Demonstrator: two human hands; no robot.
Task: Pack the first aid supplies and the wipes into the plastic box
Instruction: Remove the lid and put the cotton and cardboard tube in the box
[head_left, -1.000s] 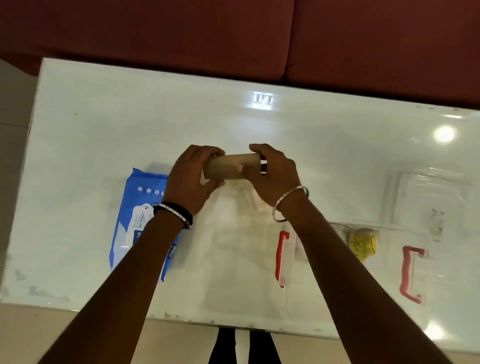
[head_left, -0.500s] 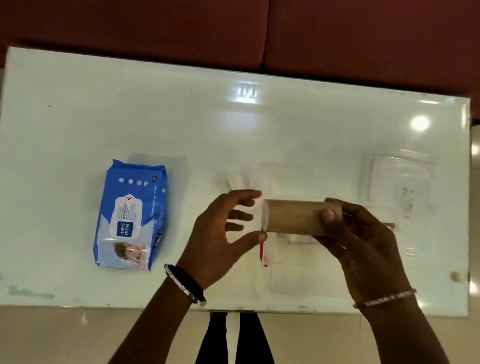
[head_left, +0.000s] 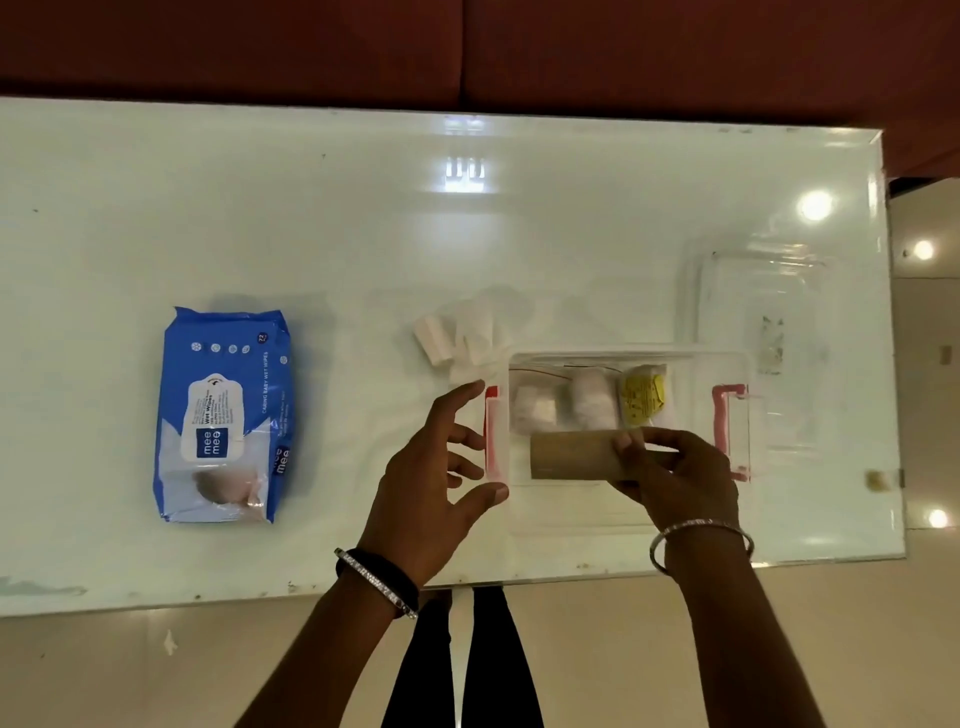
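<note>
Roll (head_left: 574, 455) in right hand (head_left: 675, 475), over box (head_left: 571, 519).

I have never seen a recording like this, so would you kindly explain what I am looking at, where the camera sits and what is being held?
There is no machine here: a person works with two bare hands, and one wide-angle camera worn on the head looks down at them. Below is a glossy white table. On it lies a blue pack of wet wipes, some small white folded dressings, a clear plastic lid and a clear plastic box with red latches. Inside the box are two white rolls and a yellow packet. The right hand holds a brown cardboard-coloured roll over the box. The left hand is open beside the box, holding nothing.
</note>
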